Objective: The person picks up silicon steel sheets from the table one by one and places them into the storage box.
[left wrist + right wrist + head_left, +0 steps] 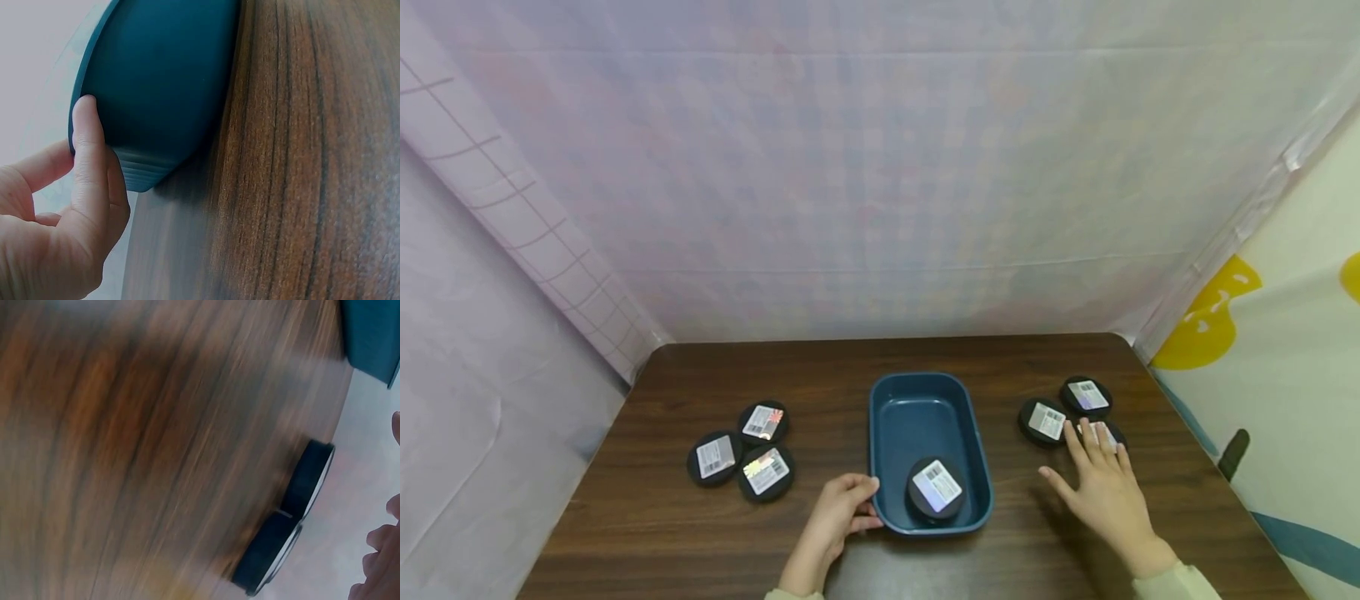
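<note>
Fingers of the right hand (1103,496) spread and extended, gripping nothing; back of hand up, fingertips pointing away from the person and slightly left, thumb held out toward the tray side. Nearest black round tub (1117,432) lies straight ahead of that palm, partly hidden under the fingertips; whether they touch it, cannot tell. Being round, it shows no long axis from above. Just beyond: left-lying tub (1043,420) and far tub (1087,396), all three clustered close, white barcode labels up. Right hand clearly the nearer one to this group. Leftward from it, across bare desk (1000,575), blue rectangular tray (925,421), long axis running away from the person, one labelled tub (936,490) sitting at its near end. Left hand (838,510) at the tray's near-left corner, pinching the rim between thumb and fingers; left wrist view shows a finger along the outer wall. Farther left, well apart from the tray: second trio of tubs (766,472), labels up.
</note>
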The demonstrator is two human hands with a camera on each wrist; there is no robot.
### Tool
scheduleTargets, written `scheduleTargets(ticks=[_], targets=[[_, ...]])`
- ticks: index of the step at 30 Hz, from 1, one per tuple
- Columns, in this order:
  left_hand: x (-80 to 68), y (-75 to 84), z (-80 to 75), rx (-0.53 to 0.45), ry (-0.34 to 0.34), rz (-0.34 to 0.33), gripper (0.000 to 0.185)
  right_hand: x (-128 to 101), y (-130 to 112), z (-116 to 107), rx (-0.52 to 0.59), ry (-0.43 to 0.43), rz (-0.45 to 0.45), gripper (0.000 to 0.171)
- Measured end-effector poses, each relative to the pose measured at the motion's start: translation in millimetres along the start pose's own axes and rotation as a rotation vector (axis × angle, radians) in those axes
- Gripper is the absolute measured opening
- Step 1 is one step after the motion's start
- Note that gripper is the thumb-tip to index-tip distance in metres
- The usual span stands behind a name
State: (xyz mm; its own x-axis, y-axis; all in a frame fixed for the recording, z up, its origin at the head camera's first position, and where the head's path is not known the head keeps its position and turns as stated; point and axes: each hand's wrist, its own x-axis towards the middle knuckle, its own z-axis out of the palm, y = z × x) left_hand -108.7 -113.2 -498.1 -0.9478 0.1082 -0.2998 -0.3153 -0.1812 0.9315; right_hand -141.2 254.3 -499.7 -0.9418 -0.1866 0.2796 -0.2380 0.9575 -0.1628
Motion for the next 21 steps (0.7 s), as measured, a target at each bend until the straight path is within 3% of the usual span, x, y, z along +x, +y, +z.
scheduleTargets(ticks=[15, 21], targets=[[0.2, 2.1, 0.8, 0.000, 0.003, -0.005, 0.027, 8.3, 24.6, 0.5, 0.038, -0.059, 0.080, 0.083], [0.9, 0.5, 0.3, -0.005, 0.006, -0.011, 0.026, 13.0, 31.6, 2.6, 0.027, -0.033, 0.074, 0.084]])
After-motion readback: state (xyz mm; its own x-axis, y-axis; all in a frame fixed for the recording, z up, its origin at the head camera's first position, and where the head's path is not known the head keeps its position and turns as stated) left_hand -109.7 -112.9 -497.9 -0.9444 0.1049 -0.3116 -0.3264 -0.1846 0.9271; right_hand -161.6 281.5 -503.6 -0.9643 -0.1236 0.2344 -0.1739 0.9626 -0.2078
